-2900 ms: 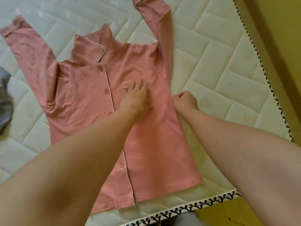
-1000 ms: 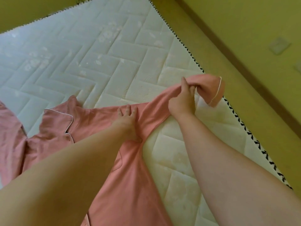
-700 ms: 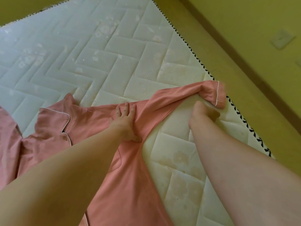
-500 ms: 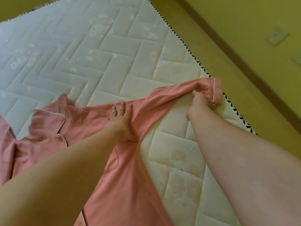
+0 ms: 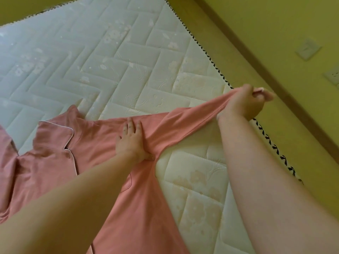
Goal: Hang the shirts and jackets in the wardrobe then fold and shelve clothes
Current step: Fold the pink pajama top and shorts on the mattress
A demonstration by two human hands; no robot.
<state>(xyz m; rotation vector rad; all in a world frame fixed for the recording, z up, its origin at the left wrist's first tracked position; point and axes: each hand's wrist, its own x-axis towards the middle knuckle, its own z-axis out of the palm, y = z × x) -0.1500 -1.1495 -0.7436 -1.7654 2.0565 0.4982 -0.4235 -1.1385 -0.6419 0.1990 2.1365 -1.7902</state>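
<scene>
A pink button-up pyjama shirt [image 5: 95, 143] with white piping lies front-up on the white quilted mattress [image 5: 110, 57]. My left hand [image 5: 131, 142] presses flat on the shirt at the shoulder, fingers straight. My right hand [image 5: 245, 103] grips the cuff end of the shirt's right sleeve [image 5: 185, 123] and holds it stretched taut out over the mattress's right edge. The shirt's lower part is hidden under my forearms.
The mattress's black-and-white trimmed edge [image 5: 266, 132] runs diagonally on the right. Beyond it lie a yellow floor strip, a brown skirting board [image 5: 275, 85] and a yellow wall with two wall plates [image 5: 308, 49].
My right hand has taken a fresh grip on the sleeve's cuff and pulled the sleeve straight out to the right. My left hand stays pressed on the shoulder.
</scene>
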